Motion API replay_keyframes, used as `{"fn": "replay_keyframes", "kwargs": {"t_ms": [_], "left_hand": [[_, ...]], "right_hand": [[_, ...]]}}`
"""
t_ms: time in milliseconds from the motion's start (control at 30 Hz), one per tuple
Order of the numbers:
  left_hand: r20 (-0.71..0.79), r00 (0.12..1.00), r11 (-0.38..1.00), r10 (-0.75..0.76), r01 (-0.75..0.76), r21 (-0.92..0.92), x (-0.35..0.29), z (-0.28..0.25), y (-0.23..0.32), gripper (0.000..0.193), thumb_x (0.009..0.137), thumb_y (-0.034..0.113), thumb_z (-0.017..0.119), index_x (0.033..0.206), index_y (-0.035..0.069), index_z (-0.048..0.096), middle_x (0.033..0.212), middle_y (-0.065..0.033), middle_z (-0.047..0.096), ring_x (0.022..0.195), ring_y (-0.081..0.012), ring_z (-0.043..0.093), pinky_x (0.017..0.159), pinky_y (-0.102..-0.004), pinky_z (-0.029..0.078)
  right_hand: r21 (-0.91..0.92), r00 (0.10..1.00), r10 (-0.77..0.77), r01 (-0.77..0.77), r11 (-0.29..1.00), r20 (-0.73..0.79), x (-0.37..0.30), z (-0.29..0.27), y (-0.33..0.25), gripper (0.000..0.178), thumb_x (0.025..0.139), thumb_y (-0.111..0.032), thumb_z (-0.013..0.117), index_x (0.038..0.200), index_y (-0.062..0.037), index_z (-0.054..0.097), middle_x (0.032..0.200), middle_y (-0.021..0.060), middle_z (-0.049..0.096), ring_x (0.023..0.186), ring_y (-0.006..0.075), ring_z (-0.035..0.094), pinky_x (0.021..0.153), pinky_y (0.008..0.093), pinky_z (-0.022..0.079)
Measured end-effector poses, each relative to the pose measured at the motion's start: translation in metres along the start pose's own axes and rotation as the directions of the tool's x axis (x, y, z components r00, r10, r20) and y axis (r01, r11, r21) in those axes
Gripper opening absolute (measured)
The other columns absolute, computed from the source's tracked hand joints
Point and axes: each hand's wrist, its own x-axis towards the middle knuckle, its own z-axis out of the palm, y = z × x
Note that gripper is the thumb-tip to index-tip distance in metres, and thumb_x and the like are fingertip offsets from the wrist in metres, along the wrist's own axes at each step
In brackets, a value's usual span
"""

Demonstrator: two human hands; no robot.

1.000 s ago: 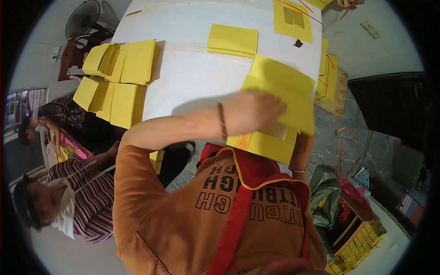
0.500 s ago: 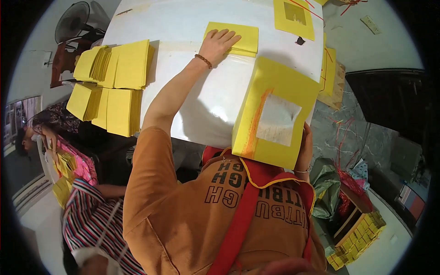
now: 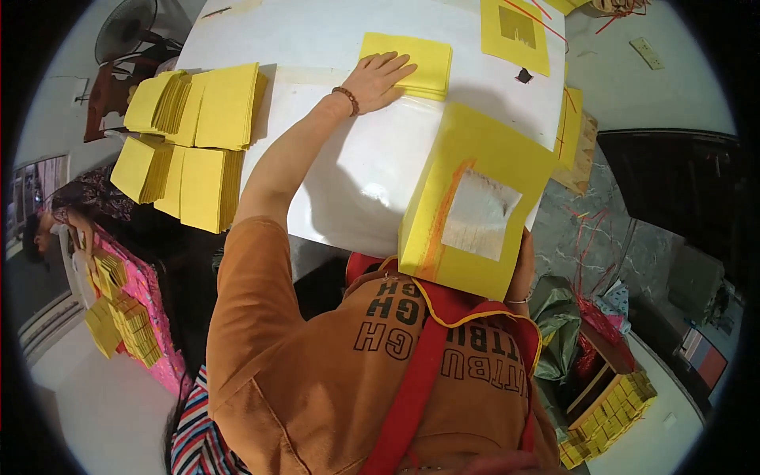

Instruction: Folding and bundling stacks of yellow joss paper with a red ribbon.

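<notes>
My left hand point(image 3: 381, 82) lies flat with fingers spread on the near left corner of a small stack of yellow paper point(image 3: 423, 65) on the white table. In front of my chest, at the table's near right edge, a large tilted yellow block point(image 3: 483, 146), like a box or thick paper stack, bears a worn whitish patch point(image 3: 481, 215) and an orange streak. My right hand point(image 3: 522, 271) is against its right side; its fingers are mostly hidden behind the block. Two rows of yellow paper bundles point(image 3: 226, 111) lie at the table's left.
A yellow sheet with a dark square point(image 3: 518, 28) and red strings lies at the table's far right. A fan point(image 3: 127, 30) stands far left. At lower left, a person bends over a pink-covered table point(image 3: 168, 336) with yellow bundles. More bundles point(image 3: 609, 419) are at lower right.
My left hand has slid slightly left toward the stack's near corner. The striped-clothed person at lower left has moved mostly out of sight, uncovering the pink-covered table and its bundles.
</notes>
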Motion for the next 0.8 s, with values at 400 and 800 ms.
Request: {"fn": "replay_keyframes", "kwargs": {"t_ms": [400, 800], "left_hand": [[0.068, 0.997, 0.973, 0.046, -0.06, 0.223, 0.006, -0.001, 0.004, 0.051, 0.091, 0.039, 0.043, 0.137, 0.025, 0.03, 0.139, -0.009, 0.033, 0.126, -0.0275, 0.032, 0.102, -0.0425, 0.028], [0.142, 0.99, 0.985, 0.014, -0.037, 0.166, 0.017, -0.026, 0.006, 0.051, 0.089, 0.038, 0.045, 0.136, 0.024, 0.031, 0.139, -0.0097, 0.032, 0.125, -0.0277, 0.033, 0.101, -0.0449, 0.027]], "right_hand": [[0.288, 0.999, -0.029, 0.041, 0.957, -0.044, -0.004, -0.006, -0.021, 0.049, 0.094, -0.036, 0.04, 0.129, -0.0024, 0.038, 0.126, 0.0109, 0.046, 0.111, 0.0217, 0.047, 0.089, 0.0355, 0.04], [-0.279, 0.831, -0.551, 0.548, 0.788, 0.076, -0.006, -0.018, -0.052, 0.035, 0.083, -0.02, 0.057, 0.115, -0.0061, 0.054, 0.126, 0.01, 0.049, 0.114, 0.0268, 0.044, 0.094, 0.0396, 0.035]]}}
